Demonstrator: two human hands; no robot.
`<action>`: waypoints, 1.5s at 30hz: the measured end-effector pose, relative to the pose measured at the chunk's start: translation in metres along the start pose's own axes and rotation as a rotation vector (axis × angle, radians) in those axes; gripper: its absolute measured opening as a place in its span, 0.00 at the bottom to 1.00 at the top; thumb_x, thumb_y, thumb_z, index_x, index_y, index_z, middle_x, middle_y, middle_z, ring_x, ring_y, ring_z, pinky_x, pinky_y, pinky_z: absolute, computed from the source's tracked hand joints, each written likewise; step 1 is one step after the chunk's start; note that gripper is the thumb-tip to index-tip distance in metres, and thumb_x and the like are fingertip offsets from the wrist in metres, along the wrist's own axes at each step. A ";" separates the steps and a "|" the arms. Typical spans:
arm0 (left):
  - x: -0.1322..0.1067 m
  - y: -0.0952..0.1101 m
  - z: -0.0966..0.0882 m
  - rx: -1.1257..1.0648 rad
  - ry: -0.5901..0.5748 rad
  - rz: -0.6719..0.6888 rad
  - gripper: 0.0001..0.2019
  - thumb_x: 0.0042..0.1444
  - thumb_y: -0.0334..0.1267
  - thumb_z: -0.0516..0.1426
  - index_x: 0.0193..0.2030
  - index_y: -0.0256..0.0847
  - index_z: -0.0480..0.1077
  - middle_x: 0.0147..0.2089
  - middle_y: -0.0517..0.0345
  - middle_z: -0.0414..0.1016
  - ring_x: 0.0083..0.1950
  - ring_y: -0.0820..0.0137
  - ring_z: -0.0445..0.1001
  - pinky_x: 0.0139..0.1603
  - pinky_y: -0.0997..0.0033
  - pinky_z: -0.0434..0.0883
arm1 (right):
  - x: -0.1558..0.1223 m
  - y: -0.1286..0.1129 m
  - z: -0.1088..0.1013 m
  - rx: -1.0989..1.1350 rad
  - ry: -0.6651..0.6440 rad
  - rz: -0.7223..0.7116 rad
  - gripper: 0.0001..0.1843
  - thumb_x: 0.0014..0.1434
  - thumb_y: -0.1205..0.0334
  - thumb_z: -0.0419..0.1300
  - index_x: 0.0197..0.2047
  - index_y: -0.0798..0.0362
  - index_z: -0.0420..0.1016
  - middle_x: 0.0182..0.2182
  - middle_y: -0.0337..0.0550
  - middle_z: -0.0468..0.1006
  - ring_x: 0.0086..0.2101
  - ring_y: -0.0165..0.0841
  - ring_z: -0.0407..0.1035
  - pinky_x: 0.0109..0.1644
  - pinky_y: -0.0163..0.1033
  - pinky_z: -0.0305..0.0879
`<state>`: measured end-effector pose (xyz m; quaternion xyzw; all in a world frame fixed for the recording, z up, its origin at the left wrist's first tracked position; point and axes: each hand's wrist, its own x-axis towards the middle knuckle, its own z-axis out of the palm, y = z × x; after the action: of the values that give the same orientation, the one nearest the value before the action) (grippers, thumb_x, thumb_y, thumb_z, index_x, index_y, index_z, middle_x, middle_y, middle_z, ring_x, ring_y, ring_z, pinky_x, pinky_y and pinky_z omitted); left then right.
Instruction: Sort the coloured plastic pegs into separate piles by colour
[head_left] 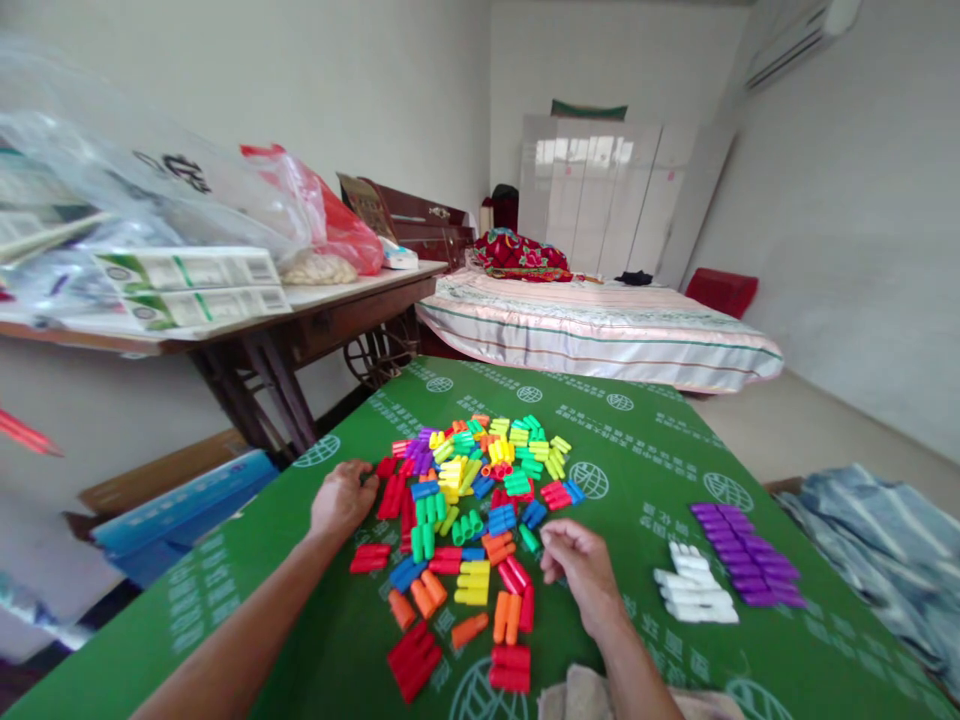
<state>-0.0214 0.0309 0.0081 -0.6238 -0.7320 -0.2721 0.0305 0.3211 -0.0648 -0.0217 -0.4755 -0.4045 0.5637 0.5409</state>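
A loose pile of short plastic tubes (461,472), shaped like pen caps, covers the middle of the green board (300,600). Red, yellow, green, blue, orange and purple ones lie singly and in small joined rows. My left hand (341,505) rests at the pile's left edge, fingers slightly apart, beside some red tubes (391,497). On the right side, my right hand (579,562) has its fingers curled together close to a green tube (529,538); anything between them is hidden. Farther right lie a row of purple tubes (746,558) and a group of white tubes (694,585).
A beige cloth (581,695) lies under my right forearm at the near edge. To the left stands a sewing-machine table (360,300) with bags and boxes (202,285). A bed (585,325) is beyond the board, and folded denim (877,540) lies to the right.
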 end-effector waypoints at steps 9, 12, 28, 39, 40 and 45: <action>0.025 -0.014 0.021 0.158 -0.113 0.074 0.20 0.51 0.46 0.48 0.43 0.37 0.72 0.51 0.44 0.72 0.54 0.60 0.69 0.56 0.65 0.64 | -0.003 0.003 -0.002 -0.030 0.002 0.002 0.19 0.45 0.47 0.65 0.30 0.57 0.75 0.15 0.37 0.71 0.16 0.25 0.62 0.22 0.31 0.57; 0.030 -0.015 0.023 0.182 -0.147 0.126 0.22 0.53 0.46 0.46 0.47 0.36 0.70 0.53 0.44 0.70 0.55 0.61 0.68 0.57 0.67 0.63 | -0.002 0.005 -0.003 -0.044 -0.003 0.016 0.20 0.46 0.47 0.65 0.32 0.57 0.75 0.16 0.38 0.71 0.16 0.26 0.62 0.22 0.32 0.58; 0.036 -0.002 0.029 0.201 -0.170 0.165 0.22 0.58 0.47 0.43 0.51 0.37 0.66 0.56 0.44 0.68 0.58 0.59 0.64 0.57 0.59 0.61 | -0.002 0.007 0.002 -0.118 0.041 0.032 0.21 0.46 0.46 0.64 0.30 0.57 0.75 0.15 0.38 0.71 0.16 0.25 0.61 0.22 0.31 0.57; 0.044 -0.009 0.038 0.241 -0.175 0.162 0.26 0.58 0.50 0.41 0.52 0.33 0.66 0.57 0.41 0.67 0.59 0.55 0.63 0.57 0.55 0.61 | 0.001 0.009 0.004 -0.164 0.040 0.048 0.20 0.49 0.45 0.63 0.31 0.57 0.73 0.15 0.37 0.71 0.16 0.26 0.62 0.23 0.32 0.58; 0.045 -0.008 0.038 0.240 -0.175 0.162 0.27 0.58 0.50 0.41 0.52 0.33 0.66 0.56 0.40 0.67 0.59 0.54 0.63 0.57 0.55 0.61 | 0.001 0.009 0.004 -0.167 0.045 0.048 0.20 0.49 0.45 0.62 0.31 0.57 0.73 0.15 0.37 0.71 0.16 0.27 0.62 0.23 0.32 0.58; 0.044 -0.005 0.036 0.234 -0.165 0.171 0.27 0.58 0.49 0.41 0.52 0.32 0.66 0.56 0.40 0.68 0.58 0.54 0.64 0.56 0.54 0.61 | 0.002 0.011 0.007 -0.212 0.055 0.025 0.20 0.50 0.46 0.61 0.32 0.57 0.72 0.16 0.37 0.70 0.17 0.27 0.62 0.24 0.33 0.57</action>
<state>-0.0252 0.0859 -0.0072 -0.6962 -0.7030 -0.1293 0.0656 0.3123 -0.0638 -0.0311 -0.5501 -0.4410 0.5112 0.4915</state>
